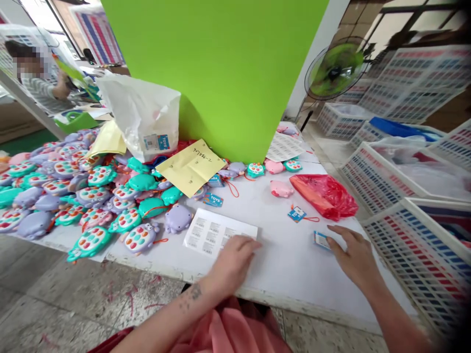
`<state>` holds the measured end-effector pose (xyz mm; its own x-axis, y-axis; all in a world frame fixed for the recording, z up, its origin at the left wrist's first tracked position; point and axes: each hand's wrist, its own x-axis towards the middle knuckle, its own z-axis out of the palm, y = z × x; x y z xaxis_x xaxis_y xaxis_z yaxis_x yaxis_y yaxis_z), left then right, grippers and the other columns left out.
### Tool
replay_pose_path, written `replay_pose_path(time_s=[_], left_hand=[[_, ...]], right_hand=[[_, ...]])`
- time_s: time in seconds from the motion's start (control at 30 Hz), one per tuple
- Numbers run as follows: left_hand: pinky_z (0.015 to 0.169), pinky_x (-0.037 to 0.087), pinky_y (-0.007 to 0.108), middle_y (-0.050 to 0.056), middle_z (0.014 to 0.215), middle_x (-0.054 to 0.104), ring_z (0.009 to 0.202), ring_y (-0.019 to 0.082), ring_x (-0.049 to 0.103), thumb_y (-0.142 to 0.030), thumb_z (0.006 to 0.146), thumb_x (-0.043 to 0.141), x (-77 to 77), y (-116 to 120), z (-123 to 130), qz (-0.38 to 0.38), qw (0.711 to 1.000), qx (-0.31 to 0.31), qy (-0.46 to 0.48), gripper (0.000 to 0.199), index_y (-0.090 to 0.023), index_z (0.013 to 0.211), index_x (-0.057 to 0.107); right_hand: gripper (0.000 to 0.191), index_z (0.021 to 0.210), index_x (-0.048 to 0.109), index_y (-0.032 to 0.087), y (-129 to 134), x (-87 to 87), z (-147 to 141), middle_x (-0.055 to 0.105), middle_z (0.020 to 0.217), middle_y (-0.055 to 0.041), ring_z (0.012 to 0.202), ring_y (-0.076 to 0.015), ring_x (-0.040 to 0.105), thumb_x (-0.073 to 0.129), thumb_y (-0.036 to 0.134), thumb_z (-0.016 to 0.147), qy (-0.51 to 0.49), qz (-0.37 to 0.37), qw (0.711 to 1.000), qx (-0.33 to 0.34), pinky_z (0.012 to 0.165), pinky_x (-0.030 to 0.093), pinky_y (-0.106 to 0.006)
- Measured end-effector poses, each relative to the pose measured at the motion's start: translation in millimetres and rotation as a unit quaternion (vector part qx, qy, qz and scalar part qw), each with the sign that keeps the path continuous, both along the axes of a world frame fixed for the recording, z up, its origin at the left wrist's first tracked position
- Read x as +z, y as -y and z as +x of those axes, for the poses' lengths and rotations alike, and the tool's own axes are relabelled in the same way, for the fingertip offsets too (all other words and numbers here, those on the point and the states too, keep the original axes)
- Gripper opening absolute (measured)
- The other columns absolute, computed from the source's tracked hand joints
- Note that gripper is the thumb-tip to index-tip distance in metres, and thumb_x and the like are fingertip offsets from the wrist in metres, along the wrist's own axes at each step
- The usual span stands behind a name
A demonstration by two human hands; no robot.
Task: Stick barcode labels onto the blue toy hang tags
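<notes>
A white sheet of printed labels (pixel 206 234) lies flat on the table. My left hand (pixel 235 260) is over its right end, fingers bent and pressed together; whatever they may hold is hidden. To the right, my right hand (pixel 353 255) has its thumb and fingers apart. Its thumb tip is at the right edge of a small blue-and-white card stack (pixel 322 240), which rests on the table. A blue toy tag (pixel 296 213) with an orange loop lies farther back, between my hands. Beyond it are a pink animal toy (pixel 281 189) and a red plastic bag (pixel 326 196).
A large heap of teal, purple and pink toys (pixel 99 196) covers the table's left side. Yellow paper (pixel 191 166) and a white bag (pixel 143 115) lie on it. A green panel (pixel 217 73) rises behind. White crates (pixel 415 245) and a fan (pixel 334 71) stand right. Another person (pixel 46 90) sits far left.
</notes>
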<state>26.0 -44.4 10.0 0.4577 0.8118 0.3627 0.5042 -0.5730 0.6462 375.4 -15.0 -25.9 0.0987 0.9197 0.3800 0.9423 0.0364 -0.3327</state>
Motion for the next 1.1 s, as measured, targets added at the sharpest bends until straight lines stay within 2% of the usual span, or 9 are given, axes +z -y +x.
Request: replay_pose_path(time_s=[0.13,0.3,0.37,0.47,0.57,0.73,0.83,0.97,1.1], left_hand=[[0.084,0.046,0.038,0.008,0.098,0.062,0.094,0.02,0.053,-0.015,0.09,0.041,5.3,-21,-43,0.038,0.99,0.133,-0.019,0.022,-0.017,0.104,0.059],[0.085,0.046,0.037,0.007,0.1,0.06,0.095,0.019,0.053,-0.018,0.092,0.041,-7.7,-2,-63,0.028,0.993,0.113,-0.037,0.022,-0.019,0.105,0.059],[0.087,0.046,0.037,0.008,0.104,0.058,0.099,0.02,0.053,-0.02,0.092,0.04,-14.4,8,-71,0.014,0.989,0.144,-0.024,0.024,-0.02,0.109,0.057],[0.09,0.044,0.04,0.009,0.109,0.055,0.103,0.021,0.051,-0.022,0.092,0.041,-22.4,15,-90,0.015,0.969,0.248,-0.006,0.024,-0.021,0.111,0.056],[0.093,0.043,0.043,0.009,0.114,0.052,0.107,0.022,0.05,-0.024,0.091,0.042,-32.6,15,-109,0.01,0.953,0.302,-0.01,0.026,-0.022,0.114,0.054],[0.099,0.04,0.044,0.011,0.123,0.048,0.116,0.023,0.046,-0.025,0.091,0.041,-54.0,16,-115,0.003,0.956,0.293,0.01,0.035,-0.022,0.125,0.045],[0.1,0.038,0.045,0.011,0.124,0.048,0.118,0.024,0.045,-0.029,0.091,0.041,-61.6,20,-114,-0.005,0.959,0.282,0.012,0.036,-0.022,0.126,0.044],[0.098,0.038,0.05,0.012,0.124,0.049,0.114,0.028,0.047,-0.041,0.087,0.044,-62.1,21,-116,-0.03,0.95,0.308,0.043,0.042,-0.021,0.124,0.045],[0.09,0.044,0.047,0.01,0.123,0.053,0.103,0.029,0.055,-0.052,0.081,0.048,-53.9,18,-98,-0.095,0.937,0.312,0.125,0.047,-0.027,0.121,0.05]], right_hand=[[0.034,0.103,0.062,0.021,6,24.3,-51,0.062,0.108,-0.0092,0.104,-0.026,0.054,0.044,0.042,0.083,-0.035,-0.003,0.996,0.088,0.093,0.041,-0.044],[0.026,0.101,0.063,0.024,-4,46.2,-120,0.064,0.103,-0.0054,0.101,-0.0225,0.057,0.046,0.036,0.085,-0.104,-0.086,0.97,0.201,0.09,0.045,-0.039],[0.027,0.104,0.061,0.024,-8,48.3,-140,0.063,0.107,-0.0056,0.1,-0.022,0.058,0.045,0.036,0.086,-0.13,-0.114,0.962,0.212,0.087,0.046,-0.038],[0.033,0.112,0.058,0.024,-14,36.3,-160,0.059,0.115,-0.0073,0.1,-0.0225,0.057,0.047,0.039,0.085,-0.175,-0.156,0.95,0.205,0.082,0.049,-0.037],[0.045,0.123,0.052,0.023,-16,9.6,-173,0.057,0.12,-0.0083,0.106,-0.0242,0.054,0.052,0.039,0.081,-0.212,-0.175,0.942,0.194,0.085,0.048,-0.039],[0.05,0.124,0.051,0.024,-17,-21.3,-185,0.059,0.114,-0.007,0.107,-0.0246,0.05,0.058,0.033,0.076,-0.255,-0.135,0.945,0.155,0.095,0.04,-0.044],[0.041,0.121,0.053,0.024,-11,-18.6,-183,0.06,0.105,-0.0058,0.094,-0.0208,0.055,0.053,0.033,0.08,-0.347,-0.15,0.914,0.148,0.086,0.044,-0.038],[0.039,0.12,0.051,0.022,9,-1.9,-170,0.056,0.078,0.0002,0.069,-0.0151,0.053,0.05,0.036,0.083,-0.463,-0.169,0.862,0.115,0.064,0.044,-0.027],[0.038,0.118,0.052,0.022,33,14.2,-152,0.054,0.076,0.0017,0.069,-0.0146,0.053,0.052,0.038,0.083,-0.523,-0.131,0.839,0.07,0.063,0.043,-0.026]])
